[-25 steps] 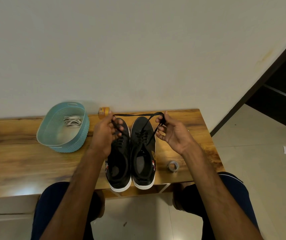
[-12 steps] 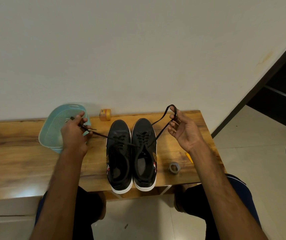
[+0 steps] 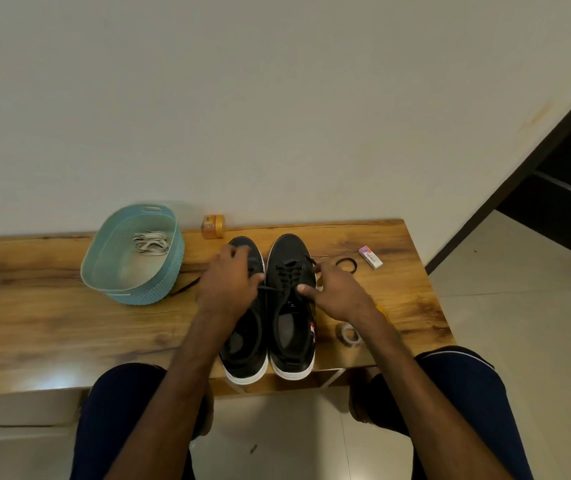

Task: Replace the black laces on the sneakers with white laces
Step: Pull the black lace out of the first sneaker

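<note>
Two black sneakers with white soles stand side by side on the wooden table, the left sneaker [image 3: 242, 341] and the right sneaker [image 3: 292, 327]. My left hand [image 3: 228, 284] lies curled over the left sneaker's front and pinches a strand of the right sneaker's black lace [image 3: 289, 271]. That lace's loose end trails on the table toward the basket. My right hand [image 3: 337, 294] grips the right sneaker's outer side, thumb on the top eyelets. White laces [image 3: 150, 242] lie in the teal basket [image 3: 131, 292].
An orange box [image 3: 213, 226] stands at the wall behind the sneakers. A black ring [image 3: 346, 264] and an eraser [image 3: 370, 257] lie to the right, and a tape roll [image 3: 349, 336] sits near the front edge. My knees are under the table's front edge.
Both hands have come back in from pulling the lace ends wide apart. The left end has been let go and now lies on the table by the basket.
</note>
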Tool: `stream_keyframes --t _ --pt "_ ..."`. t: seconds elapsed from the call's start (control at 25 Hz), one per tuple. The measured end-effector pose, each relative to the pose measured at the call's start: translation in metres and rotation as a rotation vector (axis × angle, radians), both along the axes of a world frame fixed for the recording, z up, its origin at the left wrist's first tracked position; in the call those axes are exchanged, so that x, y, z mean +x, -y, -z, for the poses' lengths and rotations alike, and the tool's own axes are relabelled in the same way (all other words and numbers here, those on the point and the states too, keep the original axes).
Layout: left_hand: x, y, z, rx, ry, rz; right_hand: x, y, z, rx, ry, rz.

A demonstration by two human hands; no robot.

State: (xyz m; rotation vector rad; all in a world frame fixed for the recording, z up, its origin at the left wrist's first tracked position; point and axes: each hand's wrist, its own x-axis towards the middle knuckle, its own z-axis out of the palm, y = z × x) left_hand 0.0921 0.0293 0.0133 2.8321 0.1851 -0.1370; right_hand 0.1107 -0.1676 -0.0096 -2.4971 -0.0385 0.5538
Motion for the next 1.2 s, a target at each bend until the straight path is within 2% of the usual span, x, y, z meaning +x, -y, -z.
stream_keyframes --t 0.04,0.08,0.2,0.4,0.6,0.68,0.8,0.92,0.96,1.04,1.16,1.2 --pt "-0.001 0.009 0.003 -0.072 -0.04 0.105 -0.003 -0.004 0.001 0.082 -0.068 -0.033" --pt "-0.003 0.017 0.007 -0.095 -0.087 0.181 -0.005 -0.007 0.003 0.07 -0.089 -0.07" --pt "-0.007 0.033 0.021 0.036 -0.127 0.256 -0.007 -0.01 0.007 -0.172 0.009 -0.125" --pt "-0.012 0.052 0.032 0.181 0.004 0.265 -0.007 -0.006 0.008 -0.096 -0.003 -0.098" --pt "-0.004 0.042 0.03 -0.03 0.017 0.098 -0.003 0.002 0.01 -0.08 -0.073 -0.064" --pt "-0.006 0.041 0.032 -0.05 0.051 0.133 -0.002 0.002 0.012 -0.086 -0.07 -0.071" --pt "-0.009 0.049 0.036 0.092 0.086 0.226 -0.002 -0.001 0.014 -0.105 -0.039 -0.088" --pt "-0.002 0.053 0.041 0.168 0.074 0.21 -0.004 -0.004 0.017 -0.107 -0.007 -0.105" --pt "0.0 0.054 0.042 0.124 0.082 0.182 -0.004 -0.004 0.017 -0.107 -0.006 -0.11" --pt "0.004 0.053 0.043 -0.083 0.099 0.083 -0.002 -0.002 0.017 -0.107 -0.011 -0.112" --pt "0.012 0.042 0.041 -0.618 0.035 -0.223 0.0 0.0 0.016 -0.138 -0.015 -0.11" --pt "0.012 0.038 0.04 -0.707 0.001 -0.265 0.001 0.001 0.016 -0.161 -0.016 -0.116"
